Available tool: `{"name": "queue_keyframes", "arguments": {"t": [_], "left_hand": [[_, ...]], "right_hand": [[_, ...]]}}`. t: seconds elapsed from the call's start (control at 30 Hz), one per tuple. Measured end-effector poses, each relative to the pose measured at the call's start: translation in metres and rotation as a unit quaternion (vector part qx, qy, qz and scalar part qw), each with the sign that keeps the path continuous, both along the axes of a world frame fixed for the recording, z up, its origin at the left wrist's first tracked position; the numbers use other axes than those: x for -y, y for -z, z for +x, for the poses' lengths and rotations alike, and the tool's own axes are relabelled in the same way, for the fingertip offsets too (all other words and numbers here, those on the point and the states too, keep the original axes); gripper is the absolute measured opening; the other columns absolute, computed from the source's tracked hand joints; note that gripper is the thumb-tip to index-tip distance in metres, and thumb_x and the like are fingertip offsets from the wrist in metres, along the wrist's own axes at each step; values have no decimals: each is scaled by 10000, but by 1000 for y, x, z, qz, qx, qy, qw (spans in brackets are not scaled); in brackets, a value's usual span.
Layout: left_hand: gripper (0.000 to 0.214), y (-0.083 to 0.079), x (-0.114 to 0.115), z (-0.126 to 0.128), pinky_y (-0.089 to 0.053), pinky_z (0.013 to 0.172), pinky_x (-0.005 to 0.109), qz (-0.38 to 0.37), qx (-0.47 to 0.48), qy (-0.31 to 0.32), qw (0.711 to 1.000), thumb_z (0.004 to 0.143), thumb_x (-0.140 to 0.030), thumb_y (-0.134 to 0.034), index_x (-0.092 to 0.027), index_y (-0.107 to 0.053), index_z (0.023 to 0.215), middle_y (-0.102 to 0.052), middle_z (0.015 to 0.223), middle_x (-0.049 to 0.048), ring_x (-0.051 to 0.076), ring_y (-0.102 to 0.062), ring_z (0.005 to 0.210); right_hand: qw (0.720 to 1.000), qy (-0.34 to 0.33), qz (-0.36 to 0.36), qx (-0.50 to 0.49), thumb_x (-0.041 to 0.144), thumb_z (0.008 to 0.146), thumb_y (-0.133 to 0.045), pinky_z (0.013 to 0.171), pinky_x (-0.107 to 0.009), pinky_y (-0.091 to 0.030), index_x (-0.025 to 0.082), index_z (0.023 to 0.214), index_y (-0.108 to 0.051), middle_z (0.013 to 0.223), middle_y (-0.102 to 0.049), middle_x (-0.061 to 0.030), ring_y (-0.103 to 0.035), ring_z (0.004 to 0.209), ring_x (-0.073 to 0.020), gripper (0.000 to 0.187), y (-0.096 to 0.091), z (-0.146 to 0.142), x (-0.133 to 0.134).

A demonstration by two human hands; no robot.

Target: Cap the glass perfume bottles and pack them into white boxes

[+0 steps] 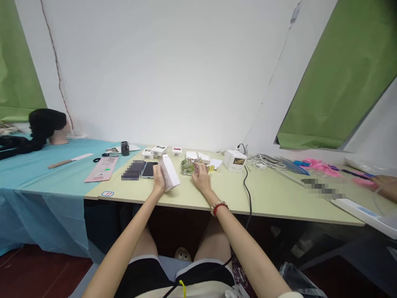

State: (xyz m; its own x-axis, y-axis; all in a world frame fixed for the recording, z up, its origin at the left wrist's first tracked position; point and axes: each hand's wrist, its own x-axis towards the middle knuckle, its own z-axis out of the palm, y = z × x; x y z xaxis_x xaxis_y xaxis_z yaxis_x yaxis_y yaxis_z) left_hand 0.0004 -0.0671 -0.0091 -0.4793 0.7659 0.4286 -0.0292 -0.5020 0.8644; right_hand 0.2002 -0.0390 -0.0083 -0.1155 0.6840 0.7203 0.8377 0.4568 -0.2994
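My left hand (pixel 158 178) is closed around the side of a pale pinkish-white carton (pixel 170 174), which it holds tilted just above the table. To its right, my right hand (pixel 202 180) has its fingers curled over a small pinkish glass bottle (pixel 196 169), partly hidden by them. Touching or close beside that bottle is a green-tinted round glass bottle (pixel 186 167). Some yellow glass (pixel 211 168) shows past my right fingers. Behind these lie white boxes (pixel 204 157). A dark-screened phone (pixel 149 170) rests left of the carton.
A white box with a picture (pixel 235 161) stands right, beside a black cable (pixel 247 186). Small boxes (pixel 159 150) sit at the back. Left are a knife (pixel 71 160), pink sheet (pixel 102 169) and mannequin head (pixel 58 132). Another person's hand (pixel 384 187) is at far right.
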Motion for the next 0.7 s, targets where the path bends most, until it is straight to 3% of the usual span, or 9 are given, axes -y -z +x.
{"name": "queue_keyframes", "arguments": {"t": [0.07,0.2,0.3,0.43,0.57,0.7], "left_hand": [[296,0,4,2,-374,616,274,1,-65,-35,997,863,-499,-344,-210,-381,813,-457,697,5,149,-486,650],[283,2,10,8,-382,664,297,41,-149,-22,988,869,-480,-360,-206,-373,937,-510,782,35,172,-522,704],[303,3,9,10,-392,722,308,57,-185,-43,980,881,-475,-332,-201,-379,1002,-525,903,66,184,-536,810],[284,3,7,10,-381,823,327,70,-230,-86,967,900,-427,-307,-196,-414,1027,-512,1010,90,196,-511,957],[273,-1,10,10,-380,829,315,76,-258,-51,962,910,-398,-292,-197,-438,1025,-536,991,81,191,-520,957],[277,-5,16,12,-395,729,287,65,-260,3,963,897,-415,-331,-204,-439,1041,-563,901,53,174,-548,820]], "right_hand": [[999,-7,-33,32,219,768,-456,665,-297,-475,151,1343,-305,1300,-425,-122,-525,980,-230,598,-1,-4,3],[998,4,-46,39,294,762,-509,740,-337,-479,128,1411,-149,1357,-379,-149,-538,1012,-263,761,-2,-17,4],[999,15,-28,15,327,771,-523,809,-348,-461,134,1411,-121,1363,-374,-148,-486,1116,-270,780,-1,-30,1],[997,67,-34,-13,381,784,-524,770,-352,-459,147,1395,-151,1323,-400,-167,-527,1045,-265,753,-1,-40,-1],[993,98,-54,-31,449,824,-464,696,-319,-451,141,1371,-200,1181,-502,-161,-578,889,-228,681,-3,-39,3],[994,82,-75,-7,424,881,-381,666,-309,-435,110,1399,-135,1036,-594,-149,-602,796,-229,654,-4,-38,6]]}}
